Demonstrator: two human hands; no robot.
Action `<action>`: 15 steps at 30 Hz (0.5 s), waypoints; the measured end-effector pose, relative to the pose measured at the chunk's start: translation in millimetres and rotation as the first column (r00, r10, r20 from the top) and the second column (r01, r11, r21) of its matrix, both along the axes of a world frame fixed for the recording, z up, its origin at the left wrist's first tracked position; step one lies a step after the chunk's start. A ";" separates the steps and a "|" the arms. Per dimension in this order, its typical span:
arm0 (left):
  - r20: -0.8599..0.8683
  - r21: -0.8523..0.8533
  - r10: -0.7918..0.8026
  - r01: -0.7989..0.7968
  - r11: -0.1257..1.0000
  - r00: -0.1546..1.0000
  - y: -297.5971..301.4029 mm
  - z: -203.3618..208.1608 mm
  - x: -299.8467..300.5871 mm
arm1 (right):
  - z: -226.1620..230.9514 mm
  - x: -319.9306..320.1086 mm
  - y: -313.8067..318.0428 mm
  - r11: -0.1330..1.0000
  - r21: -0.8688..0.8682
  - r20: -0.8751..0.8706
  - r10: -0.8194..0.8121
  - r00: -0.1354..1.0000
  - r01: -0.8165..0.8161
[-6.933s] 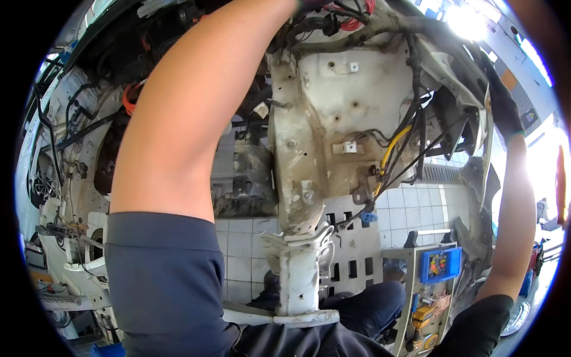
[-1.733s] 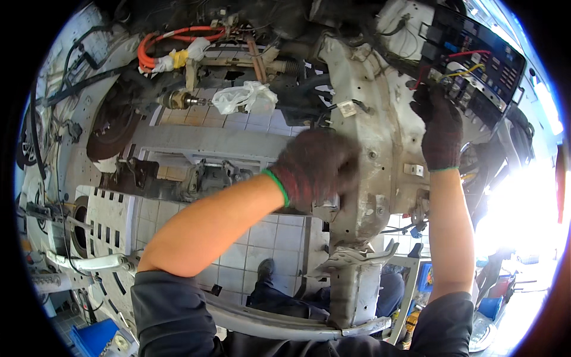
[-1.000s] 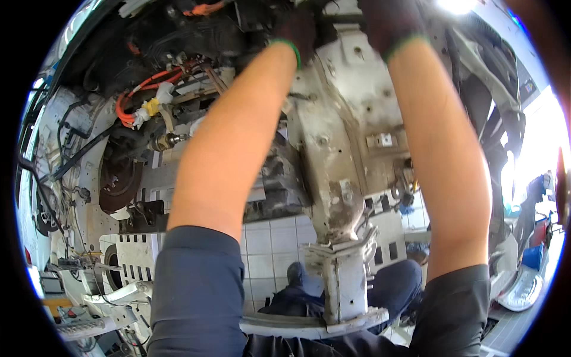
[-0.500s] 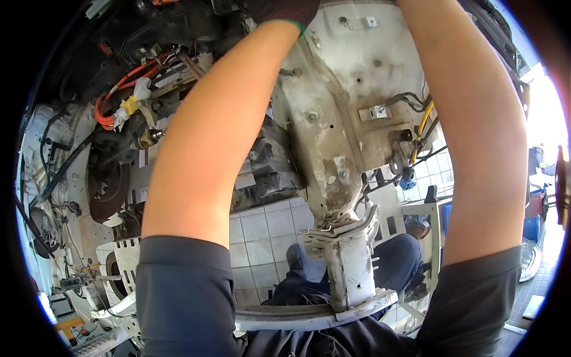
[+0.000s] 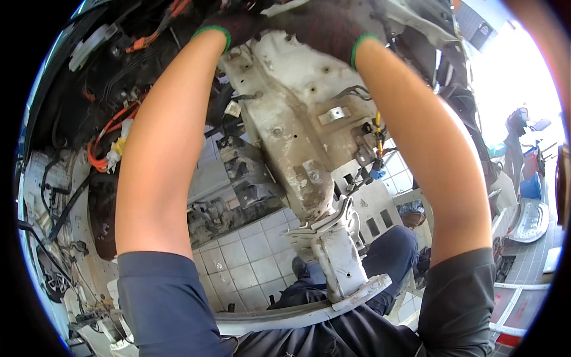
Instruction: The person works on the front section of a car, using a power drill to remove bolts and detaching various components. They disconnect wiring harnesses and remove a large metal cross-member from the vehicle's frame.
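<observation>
Dark gloves (image 5: 336, 38) with green cuffs cover the left hand (image 5: 241, 28) and right hand (image 5: 324, 30), both at the upper edge of view. Finger spread and any grip: cannot tell for either hand; shadow and blur obscure them. Pale metal panel (image 5: 291, 62) lies just below the hands, right of a stained frame rail (image 5: 276, 131); contact not resolvable. Orange cable (image 5: 95, 152) sits left of the left forearm; blue connector (image 5: 377, 174) hangs near the panel's lower corner.
</observation>
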State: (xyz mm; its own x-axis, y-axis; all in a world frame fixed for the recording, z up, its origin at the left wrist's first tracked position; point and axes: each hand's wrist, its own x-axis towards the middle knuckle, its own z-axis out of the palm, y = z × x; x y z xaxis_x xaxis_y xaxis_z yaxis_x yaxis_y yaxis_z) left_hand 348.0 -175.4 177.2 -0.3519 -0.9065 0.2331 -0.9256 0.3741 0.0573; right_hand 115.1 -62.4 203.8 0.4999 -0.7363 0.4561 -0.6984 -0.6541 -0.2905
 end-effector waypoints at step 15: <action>-0.478 0.634 0.403 -0.011 0.773 0.780 158.6 37.9 -7.4 | -113.0 -83.4 160.4 0.726 0.217 0.504 -0.656 0.562 0.653</action>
